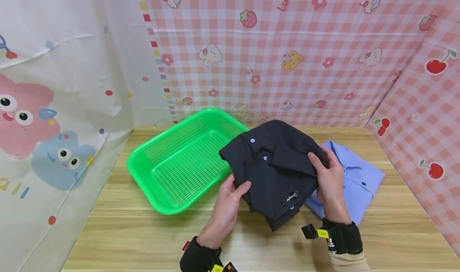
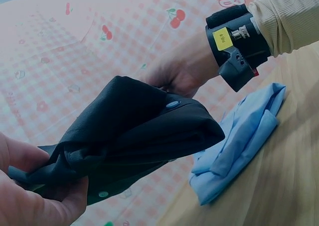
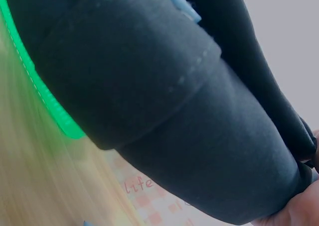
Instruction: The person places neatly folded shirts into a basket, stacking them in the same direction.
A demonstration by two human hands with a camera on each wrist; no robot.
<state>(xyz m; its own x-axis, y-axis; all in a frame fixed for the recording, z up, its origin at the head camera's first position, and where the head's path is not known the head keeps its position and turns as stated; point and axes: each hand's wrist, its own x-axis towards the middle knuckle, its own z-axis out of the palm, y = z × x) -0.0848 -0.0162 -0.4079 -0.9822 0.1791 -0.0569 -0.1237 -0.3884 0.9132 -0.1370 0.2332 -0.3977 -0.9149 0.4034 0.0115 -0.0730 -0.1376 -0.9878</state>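
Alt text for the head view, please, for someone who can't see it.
A person's left hand and right hand hold a folded black shirt by its sides above a wood-grain table. A green perforated basket stands to the left; a folded blue shirt lies to the right, partly covered from view. Behind hangs a pink checked backdrop.

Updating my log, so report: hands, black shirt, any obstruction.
Left hand and right hand gripping black button-up shirt. Shirt folded, raised off wood-grain tabletop. Green basket and folded light-blue shirt nearby, not visibly blocking.
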